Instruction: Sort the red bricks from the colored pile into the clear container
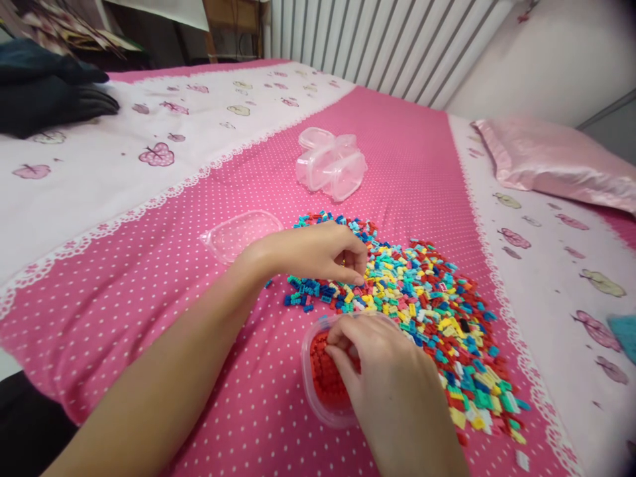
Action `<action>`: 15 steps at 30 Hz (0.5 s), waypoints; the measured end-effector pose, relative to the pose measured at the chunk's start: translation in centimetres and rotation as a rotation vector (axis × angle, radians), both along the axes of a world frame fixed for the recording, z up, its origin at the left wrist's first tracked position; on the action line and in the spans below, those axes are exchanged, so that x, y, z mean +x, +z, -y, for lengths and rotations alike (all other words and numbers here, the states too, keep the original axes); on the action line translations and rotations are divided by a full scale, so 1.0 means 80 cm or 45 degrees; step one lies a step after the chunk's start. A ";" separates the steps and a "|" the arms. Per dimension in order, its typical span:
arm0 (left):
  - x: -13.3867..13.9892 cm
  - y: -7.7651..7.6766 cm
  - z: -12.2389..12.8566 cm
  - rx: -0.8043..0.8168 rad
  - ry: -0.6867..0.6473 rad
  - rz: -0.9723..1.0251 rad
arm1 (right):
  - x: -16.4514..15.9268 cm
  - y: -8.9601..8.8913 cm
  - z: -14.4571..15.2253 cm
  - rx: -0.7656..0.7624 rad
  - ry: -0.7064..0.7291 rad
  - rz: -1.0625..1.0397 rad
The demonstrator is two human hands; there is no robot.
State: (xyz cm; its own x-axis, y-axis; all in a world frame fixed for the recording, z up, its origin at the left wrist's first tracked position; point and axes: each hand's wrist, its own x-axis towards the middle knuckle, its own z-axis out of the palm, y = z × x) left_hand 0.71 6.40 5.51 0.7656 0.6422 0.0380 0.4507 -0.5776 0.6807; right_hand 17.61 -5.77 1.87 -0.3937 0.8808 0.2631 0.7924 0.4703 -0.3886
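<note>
A broad heap of small coloured toy building bricks [397, 285] lies on the bedspread. Over its left part reaches my left hand [328, 252], with fingers curled and the tips brought together at the bricks; whatever they pinch is hidden. Nearer to me stands a clear plastic container [307, 384] with red bricks [325, 377] inside. My right hand [392, 371] is above it, thumb and fingers pinched over the red bricks, and I cannot make out anything between them. The hand covers the container's right side. A clear lid [238, 232] lies flat beyond my left forearm.
Several clear plastic containers [330, 165] lie bunched together farther back on the pink dotted bedspread [407, 172]. A pink satin pillow [556, 159] rests at the right. Dark clothing [50, 93] lies at the far left. A white radiator [368, 46] stands behind the bed.
</note>
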 end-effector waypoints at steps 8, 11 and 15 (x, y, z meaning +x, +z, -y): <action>-0.004 -0.001 -0.002 0.077 0.092 -0.159 | 0.053 0.036 -0.016 -0.284 -0.056 -0.301; -0.005 -0.007 -0.005 0.145 0.134 -0.256 | 0.096 0.043 -0.044 -0.227 -0.285 -0.382; -0.001 -0.011 -0.009 0.212 0.127 -0.253 | 0.145 0.021 -0.084 -0.314 -0.398 -0.355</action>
State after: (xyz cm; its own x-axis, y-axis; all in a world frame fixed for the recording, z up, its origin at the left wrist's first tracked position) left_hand 0.64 7.09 4.65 0.7020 0.7122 0.0045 0.6261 -0.6202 0.4726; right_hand 29.18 0.95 3.52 -0.0443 0.9950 0.0893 0.7310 0.0932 -0.6760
